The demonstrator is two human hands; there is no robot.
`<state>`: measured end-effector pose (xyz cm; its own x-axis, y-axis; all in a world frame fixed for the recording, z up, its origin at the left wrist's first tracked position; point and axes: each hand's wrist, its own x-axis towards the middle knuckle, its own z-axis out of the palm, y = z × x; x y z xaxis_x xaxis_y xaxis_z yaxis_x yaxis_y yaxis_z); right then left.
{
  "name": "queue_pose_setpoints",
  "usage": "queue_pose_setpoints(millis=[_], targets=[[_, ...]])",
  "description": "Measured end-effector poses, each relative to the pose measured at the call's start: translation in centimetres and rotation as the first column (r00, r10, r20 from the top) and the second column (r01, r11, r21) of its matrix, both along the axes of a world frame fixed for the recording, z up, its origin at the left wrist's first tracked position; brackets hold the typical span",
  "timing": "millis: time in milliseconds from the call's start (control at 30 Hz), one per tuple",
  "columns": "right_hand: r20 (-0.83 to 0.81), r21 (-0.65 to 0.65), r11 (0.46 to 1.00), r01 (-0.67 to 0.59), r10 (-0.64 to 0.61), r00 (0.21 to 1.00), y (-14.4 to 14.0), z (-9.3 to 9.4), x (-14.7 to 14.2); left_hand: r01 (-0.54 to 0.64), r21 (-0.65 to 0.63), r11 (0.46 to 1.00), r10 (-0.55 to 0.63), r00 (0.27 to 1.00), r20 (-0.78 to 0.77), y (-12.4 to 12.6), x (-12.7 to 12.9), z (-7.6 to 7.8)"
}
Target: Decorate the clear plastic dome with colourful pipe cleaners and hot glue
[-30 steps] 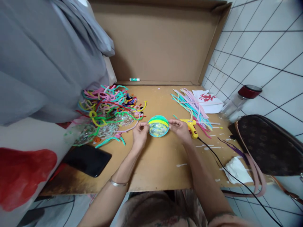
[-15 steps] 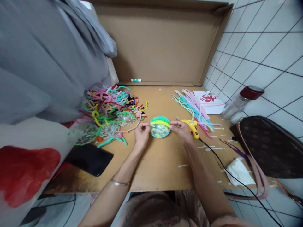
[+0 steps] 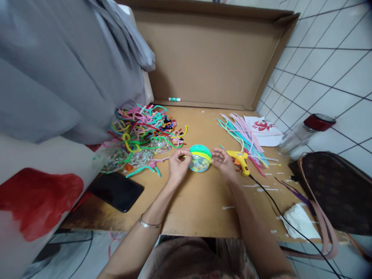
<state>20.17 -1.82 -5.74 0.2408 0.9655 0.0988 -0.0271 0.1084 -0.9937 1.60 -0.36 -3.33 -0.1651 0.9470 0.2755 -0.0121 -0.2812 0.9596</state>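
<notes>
A round clear disc point(image 3: 199, 164) sits between my hands in the middle of the table. Green pipe cleaner point(image 3: 200, 148) covers its upper part, with a yellow pipe cleaner point(image 3: 201, 155) running across just below. My left hand point(image 3: 179, 162) is closed in a pinch at the disc's left edge, by the end of the yellow strip. At the right edge, my right hand point(image 3: 223, 159) has its fingers loosely apart, the tips close to the rim; whether they touch it I cannot tell. A yellow glue gun point(image 3: 241, 161) lies just right of that hand.
Tangled pipe cleaners point(image 3: 139, 120) and clear discs point(image 3: 141, 158) are heaped at left, near a black phone point(image 3: 117, 192). Straight pipe cleaners point(image 3: 241, 130), a bottle point(image 3: 302, 135), a brown bag point(image 3: 334, 190) and crumpled tissue point(image 3: 300, 221) lie right. The glue gun's cord point(image 3: 279, 211) crosses the table.
My right fingers have loosened from their pinch at the disc's right edge and spread apart. The left hand keeps its pinch. The whole view has shifted slightly.
</notes>
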Motion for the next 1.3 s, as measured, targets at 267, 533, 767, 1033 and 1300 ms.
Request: queue_pose_setpoints(millis=[267, 533, 767, 1033, 1300], targets=[[0.122, 0.053, 0.997, -0.054, 0.047, 0.991, -0.4, 0.5, -0.5, 0.005, 0.022, 1.000, -0.005, 1.000, -0.008, 0.0, 0.2, -0.3], [0.173, 0.042, 0.994, -0.097, 0.088, 0.981, -1.3, 1.7, -1.0, 0.008, 0.036, 0.999, -0.007, 0.999, -0.034, -0.2, 0.2, -0.3], [0.191, 0.059, 0.995, -0.081, 0.069, 0.979, -1.0, 1.3, -0.7, 0.010, 0.028, 1.000, -0.007, 0.995, -0.101, -0.5, 0.2, -0.2], [0.206, 0.064, 0.997, -0.040, 0.026, 0.978, -1.1, 1.6, -1.0, -0.004, 0.032, 0.999, 0.006, 0.997, -0.077, -0.4, 0.4, -0.4], [0.180, 0.072, 0.997, -0.011, -0.002, 0.984, -1.3, 1.7, -1.4, 0.015, -0.043, 0.999, -0.015, 1.000, 0.002, -0.6, 0.7, -0.3]])
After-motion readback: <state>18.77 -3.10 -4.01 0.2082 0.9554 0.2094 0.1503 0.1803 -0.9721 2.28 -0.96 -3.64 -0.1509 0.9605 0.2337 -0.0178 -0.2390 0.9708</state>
